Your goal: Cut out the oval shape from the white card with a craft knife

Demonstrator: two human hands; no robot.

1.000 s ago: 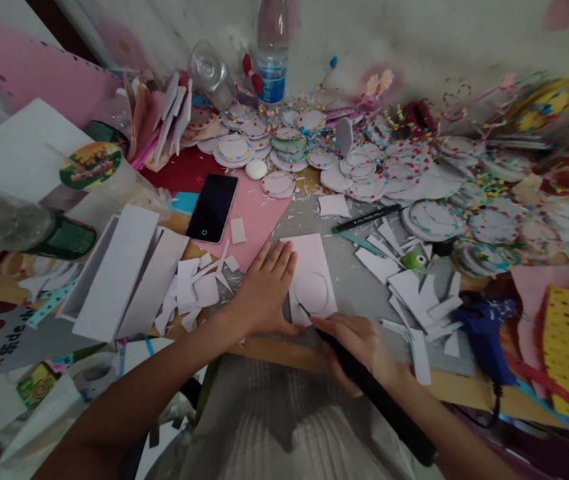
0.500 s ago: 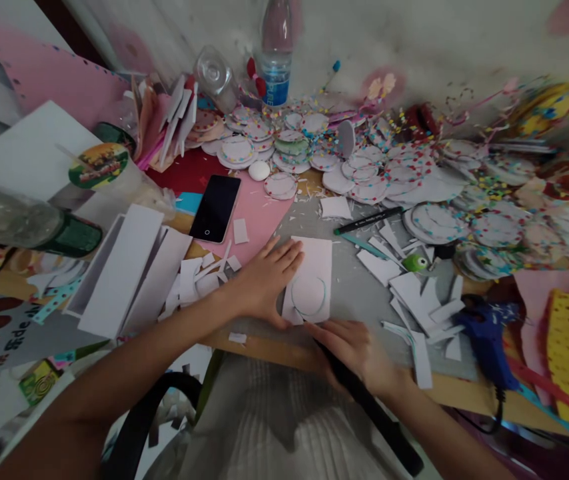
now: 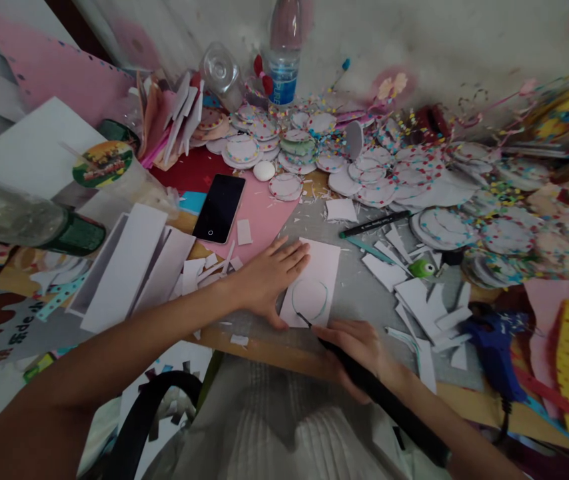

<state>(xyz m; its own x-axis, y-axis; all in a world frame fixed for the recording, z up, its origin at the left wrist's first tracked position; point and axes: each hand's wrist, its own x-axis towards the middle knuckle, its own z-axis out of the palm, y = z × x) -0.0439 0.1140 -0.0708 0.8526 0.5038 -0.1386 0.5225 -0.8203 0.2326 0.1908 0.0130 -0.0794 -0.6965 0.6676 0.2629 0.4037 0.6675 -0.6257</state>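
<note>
A small white board (image 3: pixel 317 260) with a green circle drawn on it lies near the front edge of the table. My left hand (image 3: pixel 273 280) rests flat on the board's left side, fingers stretched out and thumb at the lower left edge. My right hand (image 3: pixel 357 350) is closed around a craft knife (image 3: pixel 389 407) with a long black handle and a thin dark tip. That tip touches or hovers just over the lower left of the circle; I cannot tell which. White offcuts (image 3: pixel 427 307) lie to the right of the board.
A black phone (image 3: pixel 220 208) and a green-capped pen (image 3: pixel 374 224) lie behind the board. Beaded white discs (image 3: pixel 409 167) are heaped along the wall, near a water bottle (image 3: pixel 284 60). A blue glue gun (image 3: pixel 494 350) is at the right, a white box (image 3: pixel 124 273) at the left.
The knife tip has moved from the board's bottom edge up to the circle's lower left. The board is turned slightly clockwise. My left hand stays pressed on it.
</note>
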